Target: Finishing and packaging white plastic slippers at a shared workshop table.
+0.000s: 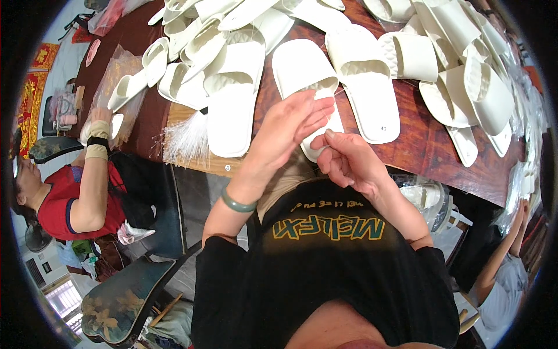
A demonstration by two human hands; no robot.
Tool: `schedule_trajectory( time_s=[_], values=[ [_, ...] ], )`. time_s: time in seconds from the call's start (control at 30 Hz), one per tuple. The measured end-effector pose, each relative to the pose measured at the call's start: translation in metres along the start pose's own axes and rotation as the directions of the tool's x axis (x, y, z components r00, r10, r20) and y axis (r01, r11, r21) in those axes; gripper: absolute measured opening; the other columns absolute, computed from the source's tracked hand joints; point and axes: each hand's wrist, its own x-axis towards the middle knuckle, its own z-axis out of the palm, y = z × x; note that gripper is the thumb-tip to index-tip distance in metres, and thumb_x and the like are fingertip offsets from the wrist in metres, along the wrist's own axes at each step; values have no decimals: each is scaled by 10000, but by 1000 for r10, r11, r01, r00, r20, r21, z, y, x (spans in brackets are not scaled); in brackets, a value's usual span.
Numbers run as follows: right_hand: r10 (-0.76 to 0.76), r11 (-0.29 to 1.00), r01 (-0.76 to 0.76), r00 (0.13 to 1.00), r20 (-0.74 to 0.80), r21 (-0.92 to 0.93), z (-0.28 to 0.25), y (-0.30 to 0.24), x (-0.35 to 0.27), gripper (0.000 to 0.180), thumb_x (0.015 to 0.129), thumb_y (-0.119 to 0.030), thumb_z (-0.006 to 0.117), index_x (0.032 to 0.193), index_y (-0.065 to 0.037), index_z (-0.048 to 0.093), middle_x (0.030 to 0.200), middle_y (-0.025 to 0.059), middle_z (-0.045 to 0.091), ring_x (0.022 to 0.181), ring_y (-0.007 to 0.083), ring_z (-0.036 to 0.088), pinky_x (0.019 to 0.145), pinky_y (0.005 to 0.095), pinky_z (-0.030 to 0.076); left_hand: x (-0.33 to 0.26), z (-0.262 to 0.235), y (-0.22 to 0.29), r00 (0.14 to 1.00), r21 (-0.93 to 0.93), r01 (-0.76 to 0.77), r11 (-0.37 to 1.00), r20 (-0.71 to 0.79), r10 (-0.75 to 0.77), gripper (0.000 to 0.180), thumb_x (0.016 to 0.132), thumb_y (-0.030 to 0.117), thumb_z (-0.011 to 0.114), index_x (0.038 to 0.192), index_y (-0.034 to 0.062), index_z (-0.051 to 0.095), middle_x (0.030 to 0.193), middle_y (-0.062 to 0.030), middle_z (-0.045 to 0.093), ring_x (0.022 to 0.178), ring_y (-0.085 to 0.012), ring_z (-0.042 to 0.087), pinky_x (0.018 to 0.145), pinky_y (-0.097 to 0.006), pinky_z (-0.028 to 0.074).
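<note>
I see a white slide slipper (314, 71) by the wooden table's (421, 160) near edge, light and squishy-looking, best held by its wide strap (297, 63), the left hand (290, 127) flat over it, the right hand (351, 161) curled, maybe pinching something, I can't tell.

White slipper (303, 65), open-toe slide, one broad smooth strap, just past 12 o'clock on the counter. Sole down, strap up, toe toward 11, heel toward 5. Heel half partly hidden under my left hand (297, 124) and right hand (351, 161). Thin pale strand (342, 91) at its strap's 4 o'clock edge; ends too fine to trace. Second white slipper (365, 87) just beside it, 1 to 2 o'clock, same pose, small dark mark on heel.
</note>
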Motion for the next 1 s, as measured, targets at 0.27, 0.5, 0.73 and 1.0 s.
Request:
schedule_trajectory(
  time_s=[0.27, 0.5, 0.73, 1.0],
  values=[
    [-27, 998, 26, 1000, 15, 60, 0, -20, 28, 347, 973, -291, 411, 1034, 30, 528, 682, 56, 628, 339, 67, 404, 298, 186, 249, 9, -17, 53, 807, 984, -173, -32, 160, 568, 275, 903, 177, 526, 1039, -54, 586, 936, -185, 653, 825, -287, 631, 751, -328, 471],
    [-69, 997, 70, 998, -7, 37, -8, -30, 29, 326, 954, -289, 457, 1074, 8, 519, 698, 32, 607, 371, 51, 405, 304, 166, 258, 101, 20, 73, 881, 977, -79, -200, 162, 444, 379, 922, 273, 428, 858, -63, 591, 863, -304, 572, 844, -456, 536, 733, -461, 432],
    [-52, 988, 23, 981, 185, 154, -12, 5, 41, 298, 968, -246, 415, 1080, 18, 498, 691, 75, 610, 470, 90, 521, 374, 191, 366, 124, -18, 37, 856, 941, 61, -333, 122, 502, 285, 797, 295, 629, 937, 51, 590, 925, -170, 591, 928, -360, 547, 813, -519, 385],
    [-54, 992, 38, 989, 136, 122, 0, 7, 31, 331, 972, -287, 415, 1047, 20, 515, 690, 64, 592, 425, 107, 494, 321, 192, 290, 134, -26, 34, 854, 937, 30, -347, 156, 496, 200, 768, 250, 641, 801, 53, 630, 853, -175, 598, 864, -346, 564, 737, -475, 429]
  ],
)
